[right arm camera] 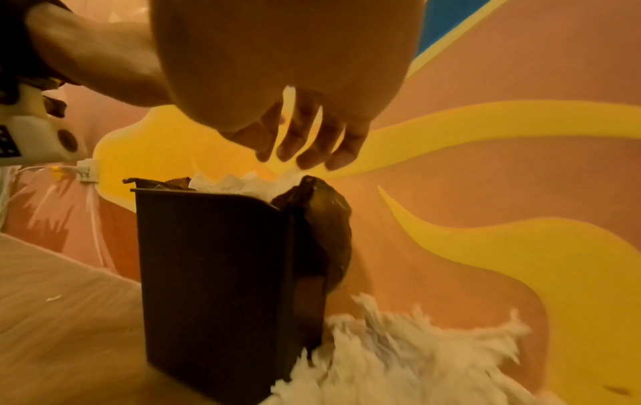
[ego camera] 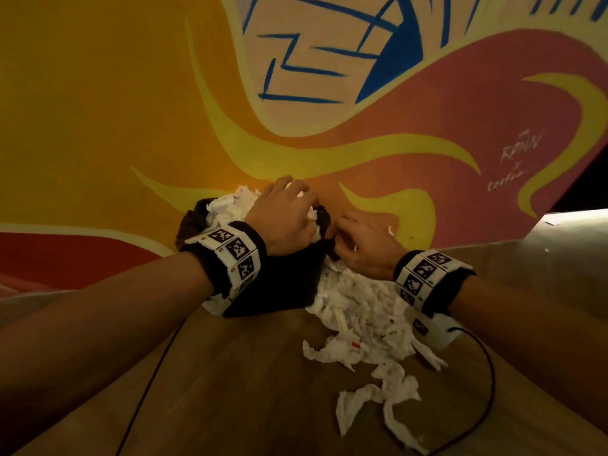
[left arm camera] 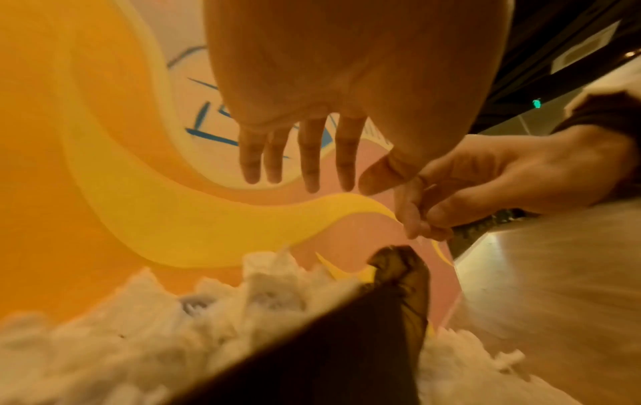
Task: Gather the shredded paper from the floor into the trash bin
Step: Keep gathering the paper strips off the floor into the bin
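- The shredded paper point(ego camera: 358, 311) is seen in two lots relative to the trash bin point(ego camera: 283, 284): one heap is piled inside it above the rim point(left arm camera: 114, 342), and a larger spread lies on the floor point(ego camera: 230, 390) against the bin's right side, trailing from there toward the camera in loose white strips.
- The trash bin is a dark, straight-sided container point(right arm camera: 215, 287) standing upright on the floor close to the painted wall point(ego camera: 98, 110); a dark liner bag point(right arm camera: 322, 219) is bunched over its right corner.
- The left hand point(ego camera: 283, 218) is held over the bin's opening, above the heaped paper; in the left wrist view its fingers point(left arm camera: 310, 156) are shown straight and slightly apart, holding nothing.
- The right hand point(ego camera: 368, 245) is placed at the bin's right edge, just beside the liner bag; its fingers point(right arm camera: 312, 142) are loosely bent downward over the paper, and whether a scrap is pinched between them cannot be told.
- Marker-printed bands point(ego camera: 230, 255) are worn on both wrists, and a thin black cable point(ego camera: 487, 390) is laid across the floor on the near side of the bin.
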The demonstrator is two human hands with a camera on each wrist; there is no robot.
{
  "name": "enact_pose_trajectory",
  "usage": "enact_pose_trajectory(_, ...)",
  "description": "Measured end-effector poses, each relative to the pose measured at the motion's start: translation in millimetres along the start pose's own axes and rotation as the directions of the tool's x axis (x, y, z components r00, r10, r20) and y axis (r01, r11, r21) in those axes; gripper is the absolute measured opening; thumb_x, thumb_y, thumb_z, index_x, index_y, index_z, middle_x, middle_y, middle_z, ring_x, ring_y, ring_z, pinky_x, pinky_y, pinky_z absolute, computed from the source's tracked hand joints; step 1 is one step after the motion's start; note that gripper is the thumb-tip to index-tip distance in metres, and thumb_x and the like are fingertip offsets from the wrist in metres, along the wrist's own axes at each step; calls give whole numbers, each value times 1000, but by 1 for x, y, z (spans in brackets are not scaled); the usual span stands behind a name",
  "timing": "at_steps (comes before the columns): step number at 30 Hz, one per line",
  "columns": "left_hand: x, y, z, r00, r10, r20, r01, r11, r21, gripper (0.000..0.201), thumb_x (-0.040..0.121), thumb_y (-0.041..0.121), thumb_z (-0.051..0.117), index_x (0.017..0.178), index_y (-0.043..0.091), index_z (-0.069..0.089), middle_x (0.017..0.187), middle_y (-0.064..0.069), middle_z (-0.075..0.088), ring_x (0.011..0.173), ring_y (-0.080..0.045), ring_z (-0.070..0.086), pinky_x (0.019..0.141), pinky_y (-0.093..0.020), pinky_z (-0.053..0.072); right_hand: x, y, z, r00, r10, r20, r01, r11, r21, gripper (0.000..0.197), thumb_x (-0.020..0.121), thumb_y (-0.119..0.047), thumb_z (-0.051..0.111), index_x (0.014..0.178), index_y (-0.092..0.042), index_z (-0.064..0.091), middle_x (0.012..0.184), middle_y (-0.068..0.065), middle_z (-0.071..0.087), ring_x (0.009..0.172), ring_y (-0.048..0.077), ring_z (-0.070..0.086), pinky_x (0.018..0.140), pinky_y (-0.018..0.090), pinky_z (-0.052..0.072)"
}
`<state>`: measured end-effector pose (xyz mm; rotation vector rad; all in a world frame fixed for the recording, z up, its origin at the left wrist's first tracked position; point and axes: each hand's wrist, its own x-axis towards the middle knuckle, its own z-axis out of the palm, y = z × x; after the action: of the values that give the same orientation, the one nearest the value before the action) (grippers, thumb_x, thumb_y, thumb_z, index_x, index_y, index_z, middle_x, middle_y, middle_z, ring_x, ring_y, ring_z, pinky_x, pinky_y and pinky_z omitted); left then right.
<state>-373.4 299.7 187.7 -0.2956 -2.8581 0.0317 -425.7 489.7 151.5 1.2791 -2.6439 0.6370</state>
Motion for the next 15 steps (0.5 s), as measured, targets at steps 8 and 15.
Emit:
enact_pose_trajectory(8,-23,61,71,936,259,237,-239,965,-111,31,89,30,47,116,18,54,116,-6,53,106,-28,42,84,-40,43,-76,34,16,712,224,665,-165,975,-152,19,93,-21,53,109,-20,62,99,-5,59,81,11,53,73,26,43)
enact_pose_trajectory(15,-59,114,135,772,288,567,-189,955,-229,33,92,40,52,119,21,55,123,-5,54,111,-25,51,87,-39,47,-131,53,52,511,291,808,-151,957,-249,34,93,-26,56,126,-18,53,125,7,56,108,24,56,92,36,49)
